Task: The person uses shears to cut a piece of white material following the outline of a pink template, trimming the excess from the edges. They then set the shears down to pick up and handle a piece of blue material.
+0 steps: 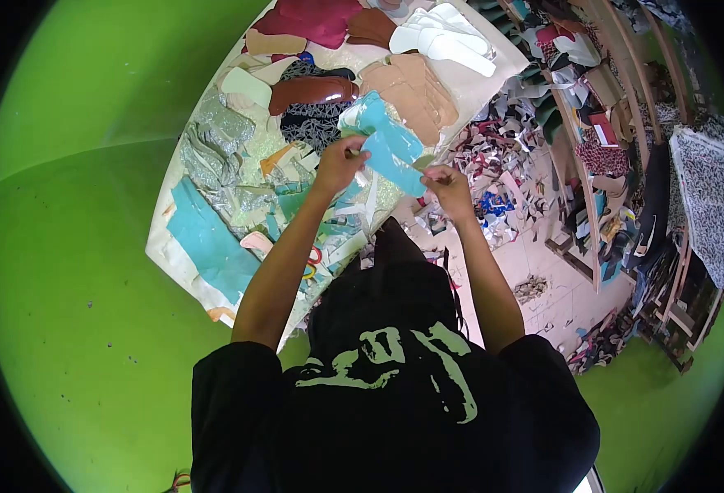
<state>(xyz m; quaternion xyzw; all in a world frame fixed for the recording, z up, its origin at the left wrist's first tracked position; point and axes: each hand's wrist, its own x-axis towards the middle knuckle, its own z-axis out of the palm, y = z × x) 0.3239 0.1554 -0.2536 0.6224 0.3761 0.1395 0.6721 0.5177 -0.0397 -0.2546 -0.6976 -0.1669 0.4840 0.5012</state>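
My left hand (pixel 342 164) pinches the left edge of a turquoise sheet piece (pixel 393 167), while the fingers of my right hand (pixel 450 192) close on its lower right end. The piece is held up over the table's near right edge. Just beyond it lies more turquoise material (pixel 372 113), partly overlapped by the held piece. Beside that are tan cut pieces (pixel 411 89) in a stack and a brown glossy piece (pixel 306 94) on black-and-grey patterned material (pixel 317 123). Scissors with red and yellow handles (pixel 312 261) lie near my left forearm, partly covered.
The white-topped table (pixel 493 41) also bears white cut pieces (pixel 445 39), dark red material (pixel 319 18), silvery sheets (pixel 218 152) and a large turquoise sheet (pixel 210 238). Scraps (pixel 505 193) litter the floor at right. Wooden racks (pixel 579 156) hold materials beyond. A green wall (pixel 58 246) stands left.
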